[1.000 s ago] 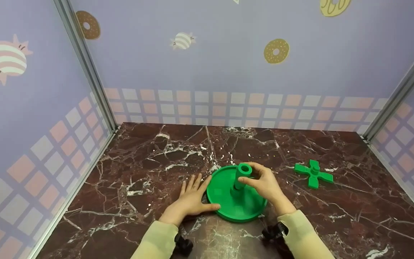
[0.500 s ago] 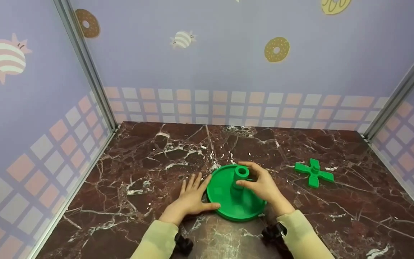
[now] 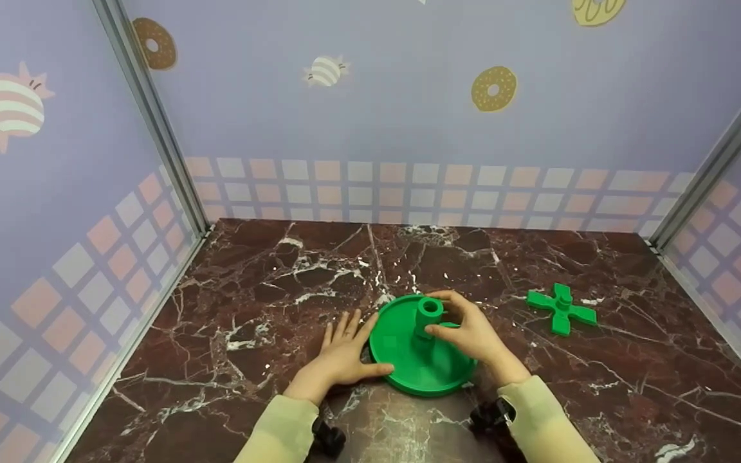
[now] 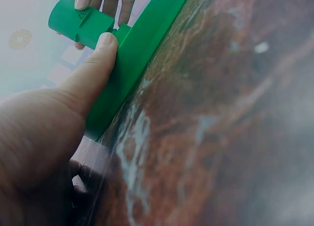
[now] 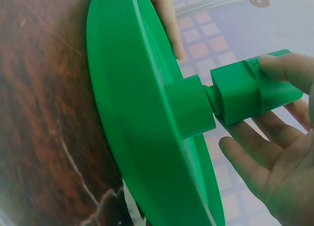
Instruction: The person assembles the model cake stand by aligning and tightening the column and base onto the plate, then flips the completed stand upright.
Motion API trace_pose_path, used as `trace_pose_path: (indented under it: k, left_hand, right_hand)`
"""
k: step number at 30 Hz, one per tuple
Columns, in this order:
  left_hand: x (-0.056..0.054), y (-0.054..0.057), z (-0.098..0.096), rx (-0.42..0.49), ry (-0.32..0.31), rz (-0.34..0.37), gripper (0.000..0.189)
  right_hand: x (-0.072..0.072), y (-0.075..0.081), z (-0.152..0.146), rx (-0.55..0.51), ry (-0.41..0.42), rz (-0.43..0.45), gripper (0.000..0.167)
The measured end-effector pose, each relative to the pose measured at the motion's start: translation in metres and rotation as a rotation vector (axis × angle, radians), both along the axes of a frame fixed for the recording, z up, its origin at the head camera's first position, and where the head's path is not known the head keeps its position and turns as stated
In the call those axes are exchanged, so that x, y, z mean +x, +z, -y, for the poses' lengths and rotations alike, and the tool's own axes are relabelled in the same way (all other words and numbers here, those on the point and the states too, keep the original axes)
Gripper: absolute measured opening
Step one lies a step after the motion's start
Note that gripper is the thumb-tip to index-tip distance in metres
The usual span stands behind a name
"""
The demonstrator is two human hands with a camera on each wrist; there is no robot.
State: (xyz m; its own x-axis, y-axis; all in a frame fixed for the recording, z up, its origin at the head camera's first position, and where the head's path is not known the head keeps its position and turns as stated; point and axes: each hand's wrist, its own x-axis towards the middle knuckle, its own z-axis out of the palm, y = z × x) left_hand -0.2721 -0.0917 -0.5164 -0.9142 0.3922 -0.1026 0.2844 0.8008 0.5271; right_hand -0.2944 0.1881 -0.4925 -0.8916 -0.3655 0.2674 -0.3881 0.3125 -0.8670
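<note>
A round green tray-like base [image 3: 402, 376] with a raised rim lies on the table. My right hand [image 3: 473, 328] pinches a hollow green tube [image 3: 429, 313] between thumb and fingers, over the short post [image 5: 191, 106] at the base's centre. In the right wrist view, a narrow stub bridges a small gap between tube and post, and the tube leans slightly. Molded digits show on its side. Against the base's left rim rests my left hand [image 3: 343, 357], fingers spread, its thumb [image 4: 98, 64] touching the near edge.
To the right, a green cross-shaped piece [image 3: 562, 310] with a raised central peg lies on the dark red marbled table [image 3: 267, 289]. Patterned purple panels [image 3: 396, 116] enclose the back and sides. A black wrist device [image 3: 329, 437] sits by each sleeve.
The tube has come down a little and shifted slightly left over the post, with my right hand following. My left hand, the base and the cross-shaped piece stay where they were.
</note>
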Motion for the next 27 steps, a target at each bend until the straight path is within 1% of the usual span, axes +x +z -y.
trace_pose_path:
  k: [5,10,14,16,19,22,25,27]
  left_hand:
    - [0.0,-0.001,0.001,0.002,-0.001,0.002,0.109]
    - [0.0,-0.002,0.001,0.005,-0.003,-0.006,0.109]
    - [0.0,-0.002,0.001,0.008,-0.003,-0.011,0.109]
    - [0.0,-0.002,0.001,0.01,-0.002,-0.012,0.109]
    - [0.0,-0.002,0.001,0.014,-0.002,-0.01,0.11]
    - [-0.001,-0.003,0.001,0.012,-0.003,-0.009,0.11]
    - [-0.001,-0.002,0.001,0.011,-0.002,-0.008,0.11]
    - [-0.001,-0.002,0.001,0.011,-0.001,-0.006,0.109]
  right_hand:
    - [0.001,-0.001,0.004,0.012,-0.067,-0.027,0.047]
    - [0.002,-0.004,0.009,0.046,-0.134,-0.049,0.048]
    - [0.002,-0.004,0.009,0.067,-0.147,-0.059,0.05]
    - [0.001,-0.004,0.008,0.082,-0.145,-0.045,0.055]
    - [0.001,-0.003,0.005,0.061,-0.102,-0.015,0.064]
    - [-0.001,-0.002,0.002,-0.027,0.007,0.017,0.071]
    - [-0.002,-0.001,0.0,-0.083,0.1,0.033,0.067]
    - [-0.003,0.0,-0.001,-0.082,0.12,0.041,0.063]
